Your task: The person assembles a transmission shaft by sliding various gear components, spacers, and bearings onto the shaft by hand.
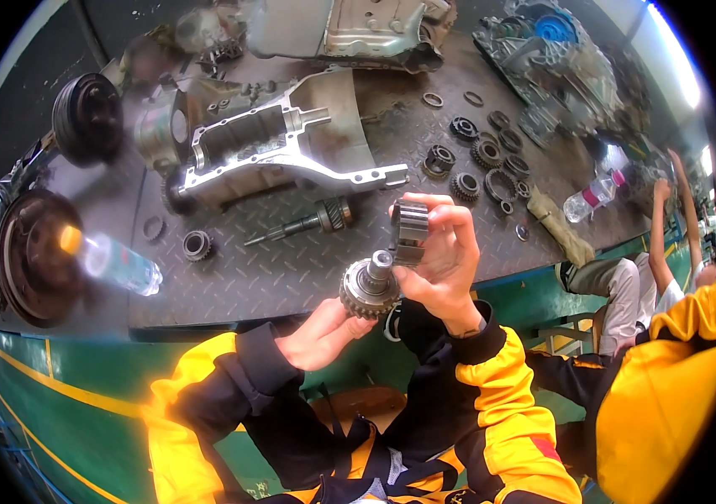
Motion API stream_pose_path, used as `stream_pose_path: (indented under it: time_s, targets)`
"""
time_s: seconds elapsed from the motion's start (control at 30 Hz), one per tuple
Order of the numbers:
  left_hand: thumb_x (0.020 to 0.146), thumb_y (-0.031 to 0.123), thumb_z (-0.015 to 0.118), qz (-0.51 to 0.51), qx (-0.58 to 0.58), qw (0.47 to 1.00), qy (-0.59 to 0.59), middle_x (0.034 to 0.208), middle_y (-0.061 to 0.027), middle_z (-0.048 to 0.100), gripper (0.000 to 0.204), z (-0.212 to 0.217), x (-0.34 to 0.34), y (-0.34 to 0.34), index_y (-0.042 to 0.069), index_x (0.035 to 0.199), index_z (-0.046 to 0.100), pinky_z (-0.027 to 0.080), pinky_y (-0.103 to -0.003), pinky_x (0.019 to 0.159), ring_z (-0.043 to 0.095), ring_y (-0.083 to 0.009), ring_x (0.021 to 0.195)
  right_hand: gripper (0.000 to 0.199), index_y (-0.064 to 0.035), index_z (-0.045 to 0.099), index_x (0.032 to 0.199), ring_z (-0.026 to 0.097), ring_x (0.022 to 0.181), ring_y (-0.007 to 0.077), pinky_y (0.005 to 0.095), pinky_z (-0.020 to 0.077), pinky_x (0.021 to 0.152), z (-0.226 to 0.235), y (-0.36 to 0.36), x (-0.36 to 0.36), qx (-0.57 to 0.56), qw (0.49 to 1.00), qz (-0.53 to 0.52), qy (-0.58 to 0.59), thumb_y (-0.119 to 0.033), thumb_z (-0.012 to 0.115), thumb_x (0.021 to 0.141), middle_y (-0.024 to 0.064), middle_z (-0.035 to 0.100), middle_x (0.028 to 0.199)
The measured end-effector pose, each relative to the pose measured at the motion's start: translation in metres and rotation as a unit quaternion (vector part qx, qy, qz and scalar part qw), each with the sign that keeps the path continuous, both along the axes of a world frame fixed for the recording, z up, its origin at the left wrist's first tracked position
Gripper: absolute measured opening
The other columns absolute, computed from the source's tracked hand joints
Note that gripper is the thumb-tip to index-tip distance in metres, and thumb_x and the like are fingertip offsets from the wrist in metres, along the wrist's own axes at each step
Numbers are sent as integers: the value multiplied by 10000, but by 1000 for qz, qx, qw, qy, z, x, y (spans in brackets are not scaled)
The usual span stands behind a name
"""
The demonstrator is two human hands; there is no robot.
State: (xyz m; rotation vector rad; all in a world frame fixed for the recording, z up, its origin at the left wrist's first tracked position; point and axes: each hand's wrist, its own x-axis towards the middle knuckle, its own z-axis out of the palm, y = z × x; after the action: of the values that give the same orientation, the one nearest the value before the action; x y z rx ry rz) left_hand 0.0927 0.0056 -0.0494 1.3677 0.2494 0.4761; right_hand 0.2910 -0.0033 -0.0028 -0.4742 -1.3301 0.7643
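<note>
Head view: the person's left hand [321, 336] is curled around the lower side of a geared shaft [366, 290], its fingers partly hidden, with the stub end tilted up. The right hand [449, 265] pinches a toothed ring [412, 228] between thumb and fingers, just above that stub end; whether the two parts touch, I cannot tell. Both are held up at the near edge of the table [236, 290].

Beyond the hands, a long shaft [307, 225] lies on the table, with a metal housing [267, 172] behind it. A small gear [197, 245] lies to the left, near a bottle with a yellow cap [121, 262]. Toward the right edge are loose gears and rings [486, 151], a rumpled cloth [561, 227] and a bottle with a pink cap [591, 198].
</note>
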Motion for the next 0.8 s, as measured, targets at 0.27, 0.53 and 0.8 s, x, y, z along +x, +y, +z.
stream_pose_path:
  time_s: [0.27, 0.53, 0.8]
  targets:
    - [994, 385, 502, 0, -12, 1000, 8, 872, -8, 462, 340, 0, -1, -2, 52, 1059, 477, 387, -262, 703, 408, -109, 764, 775, -63, 357, 1307, 547, 1152, 263, 345, 509, 910, -2, -4, -4, -67, 996, -56, 18, -50, 812, 680, 179, 491, 1278]
    - [993, 416, 487, -8, 1, 1000, 0, 869, -9, 458, 366, 1, -1, -1, 55, 1055, 478, 382, -262, 705, 404, -116, 760, 857, 9, 360, 1380, 575, 1136, 259, 351, 491, 949, -1, -6, -3, -105, 993, -52, 15, -76, 828, 666, 155, 521, 1269]
    - [985, 424, 498, -1, -12, 1000, 4, 867, -12, 469, 378, -1, -2, -1, 54, 1064, 483, 383, -262, 706, 412, -112, 763, 866, 49, 366, 1405, 568, 1150, 242, 335, 476, 962, -3, -5, -2, -106, 992, -61, 3, -62, 813, 672, 139, 515, 1283]
